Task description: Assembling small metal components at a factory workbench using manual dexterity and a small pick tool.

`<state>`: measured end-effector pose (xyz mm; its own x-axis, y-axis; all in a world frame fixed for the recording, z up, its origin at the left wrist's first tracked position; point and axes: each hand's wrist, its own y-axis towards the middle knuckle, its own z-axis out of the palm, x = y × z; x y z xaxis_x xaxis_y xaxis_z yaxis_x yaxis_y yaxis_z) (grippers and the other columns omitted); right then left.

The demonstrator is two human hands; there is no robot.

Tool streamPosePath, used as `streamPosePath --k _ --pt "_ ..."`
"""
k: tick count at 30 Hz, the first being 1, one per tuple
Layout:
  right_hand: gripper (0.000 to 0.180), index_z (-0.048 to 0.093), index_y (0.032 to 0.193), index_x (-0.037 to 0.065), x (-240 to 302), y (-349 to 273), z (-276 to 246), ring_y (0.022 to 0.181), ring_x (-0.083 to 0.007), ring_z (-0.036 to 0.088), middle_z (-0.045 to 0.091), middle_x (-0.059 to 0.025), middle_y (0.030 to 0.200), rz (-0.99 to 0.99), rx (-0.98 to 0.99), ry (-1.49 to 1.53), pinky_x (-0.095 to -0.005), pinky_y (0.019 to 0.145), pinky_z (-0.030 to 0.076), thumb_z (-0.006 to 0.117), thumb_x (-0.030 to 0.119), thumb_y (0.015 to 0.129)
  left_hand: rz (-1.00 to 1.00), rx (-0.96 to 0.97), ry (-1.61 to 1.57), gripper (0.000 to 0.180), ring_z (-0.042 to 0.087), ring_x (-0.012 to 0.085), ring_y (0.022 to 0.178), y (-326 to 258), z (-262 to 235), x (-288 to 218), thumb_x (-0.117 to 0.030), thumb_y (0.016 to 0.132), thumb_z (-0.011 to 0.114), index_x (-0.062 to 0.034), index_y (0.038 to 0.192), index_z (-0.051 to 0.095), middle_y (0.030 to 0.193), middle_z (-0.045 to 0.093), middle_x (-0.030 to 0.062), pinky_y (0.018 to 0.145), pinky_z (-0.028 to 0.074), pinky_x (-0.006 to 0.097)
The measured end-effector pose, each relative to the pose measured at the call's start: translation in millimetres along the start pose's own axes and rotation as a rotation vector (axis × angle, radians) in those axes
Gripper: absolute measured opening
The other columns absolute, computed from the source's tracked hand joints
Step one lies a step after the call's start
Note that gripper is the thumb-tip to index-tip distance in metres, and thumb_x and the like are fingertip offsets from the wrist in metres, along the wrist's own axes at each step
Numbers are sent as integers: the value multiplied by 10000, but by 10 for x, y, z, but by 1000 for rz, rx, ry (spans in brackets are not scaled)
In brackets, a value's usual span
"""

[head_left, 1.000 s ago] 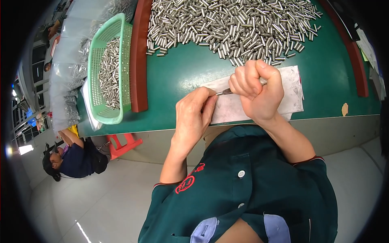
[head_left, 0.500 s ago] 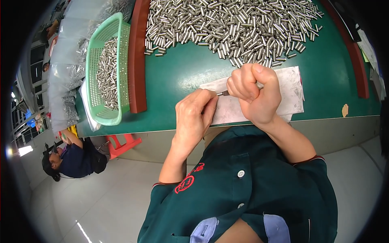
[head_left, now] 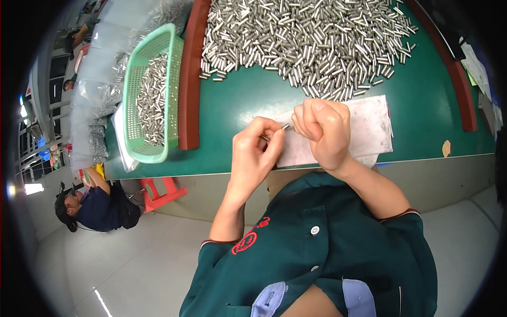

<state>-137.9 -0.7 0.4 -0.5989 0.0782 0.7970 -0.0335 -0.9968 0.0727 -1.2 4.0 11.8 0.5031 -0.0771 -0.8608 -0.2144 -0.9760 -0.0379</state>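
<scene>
My left hand (head_left: 252,150) pinches a short metal pin (head_left: 285,127) between thumb and fingers, its shiny end pointing toward the other hand. Close by on the right, my right hand (head_left: 328,134) is curled into a fist; whatever lies inside it is hidden. Both hands are at the near side of the green table, over a smudged whitish sheet (head_left: 369,127). Beyond them spreads a large heap of similar steel pins (head_left: 311,47).
A green plastic basket (head_left: 173,84) of pins stands left, outside a red-brown rail (head_left: 190,90). Another rail (head_left: 449,58) borders the right. Clear bags (head_left: 87,111) of metal parts line the far left. A person (head_left: 92,208) sits there near a red stool (head_left: 165,194).
My hands have moved slightly apart. The dark piece that showed between them at my right fist is out of sight, and the pin's end now shows at my left fingertips.
</scene>
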Motion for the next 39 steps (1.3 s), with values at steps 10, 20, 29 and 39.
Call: streamPosePath --k 10,20,29,39 --pt "333 271 489 73 45 42 -55 420 -68 225 267 11 447 46 22 226 -231 407 190 301 87 821 -393 255 -1249 102 301 55 533 158 -166 78 -120 847 475 -18 842 474 684 422 48 449 270 176" --pt "334 263 486 75 32 46 -75 418 -67 217 257 13 446 48 27 236 -230 408 189 305 89 817 -57 2 -216 97 336 15 470 678 -133 -2 -92 771 610 -9 782 560 530 417 -37 411 263 204" --pt "343 260 482 79 43 40 -72 412 -67 205 259 13 442 81 17 260 -231 406 187 306 103 822 264 53 434 127 435 167 452 886 -76 97 -90 739 633 -3 787 554 521 464 73 466 374 294" --pt "343 262 482 84 39 47 -77 409 -67 205 264 12 439 72 16 253 -229 401 184 301 108 822 190 -132 566 137 516 296 515 633 -172 149 -48 743 596 2 765 470 541 489 124 503 398 387"
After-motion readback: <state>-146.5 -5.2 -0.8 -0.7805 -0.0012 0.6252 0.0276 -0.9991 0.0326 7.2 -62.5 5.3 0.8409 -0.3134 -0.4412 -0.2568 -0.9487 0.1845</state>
